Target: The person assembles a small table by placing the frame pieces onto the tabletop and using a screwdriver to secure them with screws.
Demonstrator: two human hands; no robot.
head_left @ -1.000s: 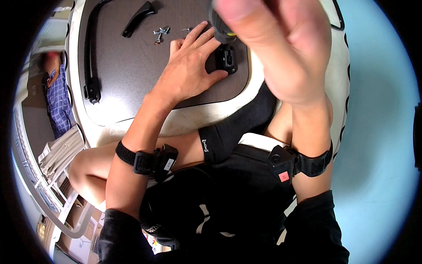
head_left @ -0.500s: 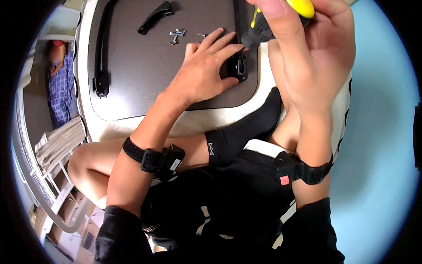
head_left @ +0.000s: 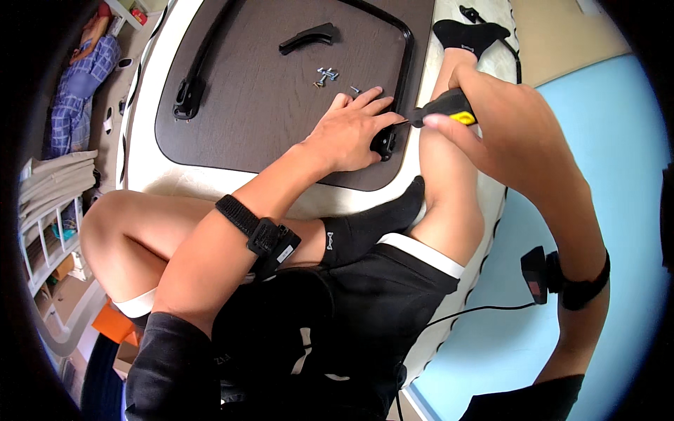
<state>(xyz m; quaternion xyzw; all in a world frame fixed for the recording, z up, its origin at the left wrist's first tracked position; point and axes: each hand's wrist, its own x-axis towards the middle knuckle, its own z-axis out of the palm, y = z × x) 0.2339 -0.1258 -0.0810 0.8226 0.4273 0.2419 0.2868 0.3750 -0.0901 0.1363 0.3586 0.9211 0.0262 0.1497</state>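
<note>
My right hand point(head_left: 502, 119) is closed around the black and yellow handle of a screwdriver point(head_left: 446, 109). Its thin shaft points left, with the tip close to my left index finger. My left hand point(head_left: 351, 132) rests on the dark wood-grain board point(head_left: 267, 126), fingers spread. Thumb and index finger lie at a black bracket point(head_left: 384, 144) on the end of a black tubular leg point(head_left: 407, 70); part of the bracket is hidden under the hand. Several small screws point(head_left: 326, 76) lie beyond my left hand, and a single screw point(head_left: 355, 89) sits nearer its fingertips.
A loose curved black plastic piece point(head_left: 309, 38) lies farther up the board. Another black bracket point(head_left: 188, 98) sits at the board's left side. My legs point(head_left: 449, 168) border the board on a pale padded surface. At far left are a person in plaid point(head_left: 84, 84) and a white rack point(head_left: 53, 231).
My right hand has come down and away from the camera, bringing the screwdriver's tip beside my left fingers. The view has shifted; my left hand stays by the bracket.
</note>
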